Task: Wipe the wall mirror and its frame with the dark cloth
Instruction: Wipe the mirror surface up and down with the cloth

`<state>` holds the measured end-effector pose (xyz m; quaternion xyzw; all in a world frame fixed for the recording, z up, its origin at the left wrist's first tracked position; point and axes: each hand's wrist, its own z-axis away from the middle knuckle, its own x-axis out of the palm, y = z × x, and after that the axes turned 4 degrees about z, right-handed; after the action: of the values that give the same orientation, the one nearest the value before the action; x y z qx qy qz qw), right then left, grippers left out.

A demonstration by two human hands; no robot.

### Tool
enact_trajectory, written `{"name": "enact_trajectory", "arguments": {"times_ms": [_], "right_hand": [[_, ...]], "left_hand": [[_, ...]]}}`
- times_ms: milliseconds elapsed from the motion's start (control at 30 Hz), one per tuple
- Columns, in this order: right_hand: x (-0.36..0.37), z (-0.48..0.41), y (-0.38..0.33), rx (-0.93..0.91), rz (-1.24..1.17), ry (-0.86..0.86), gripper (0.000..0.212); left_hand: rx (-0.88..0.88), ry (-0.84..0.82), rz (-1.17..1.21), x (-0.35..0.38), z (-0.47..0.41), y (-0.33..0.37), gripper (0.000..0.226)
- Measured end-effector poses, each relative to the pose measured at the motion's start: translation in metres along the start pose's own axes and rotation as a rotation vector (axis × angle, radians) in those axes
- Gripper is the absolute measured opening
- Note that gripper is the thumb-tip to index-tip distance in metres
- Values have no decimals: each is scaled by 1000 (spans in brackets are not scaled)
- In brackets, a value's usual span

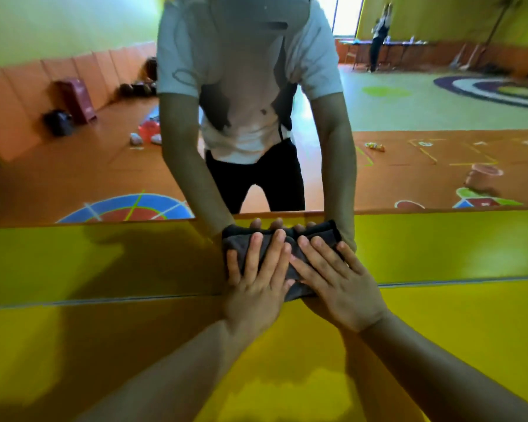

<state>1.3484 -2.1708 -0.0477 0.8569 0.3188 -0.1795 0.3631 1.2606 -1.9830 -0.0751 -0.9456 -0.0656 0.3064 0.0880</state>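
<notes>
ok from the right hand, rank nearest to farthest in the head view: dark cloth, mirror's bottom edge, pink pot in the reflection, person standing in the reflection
1. dark cloth, pressed under the right hand.
2. mirror's bottom edge, just past the fingertips.
3. pink pot, reflected on the floor, right.
4. standing person, reflected by the far wall, upper right.

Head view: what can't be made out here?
Head view, the only one:
- cloth: mostly hidden under left hand and right hand.
- mirror: top and sides cut off by picture edges.
- frame: only the bottom strip shows, partly behind the cloth.
- reflected floor items: blurred, too small.
</notes>
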Motion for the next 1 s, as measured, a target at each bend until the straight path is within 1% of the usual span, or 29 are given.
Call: {"name": "enact_trajectory", "arguments": {"times_ms": [167,267,433,500,600,700,767,867,1000], "right_hand": [[-16,-25,14,95,-4,42,64],[-42,-64,40,155,-24,88,65],[-107,-152,105,184,-66,142,55],[-132,-183,131,179,-75,131,56],[-181,-246,178,182,-58,161,59],[-225,-308,220,245,-41,221,58],[-246,-340,243,265,-24,251,57],[-269,-378,274,272,18,303,56],[-293,-420,314,250,85,354,56]], "left_hand": [[-15,74,-20,-23,-42,-8,79],[2,46,-47,-58,-93,-21,74],[17,52,-128,-133,-201,-45,73],[24,57,-127,-159,-240,-55,74],[25,118,-111,-206,-314,-73,69],[-42,194,-79,-249,-384,-82,63],[-65,235,-68,-272,-422,-88,61],[-38,282,-118,-301,-474,-102,60],[-33,307,-170,-331,-529,-113,60]]}}
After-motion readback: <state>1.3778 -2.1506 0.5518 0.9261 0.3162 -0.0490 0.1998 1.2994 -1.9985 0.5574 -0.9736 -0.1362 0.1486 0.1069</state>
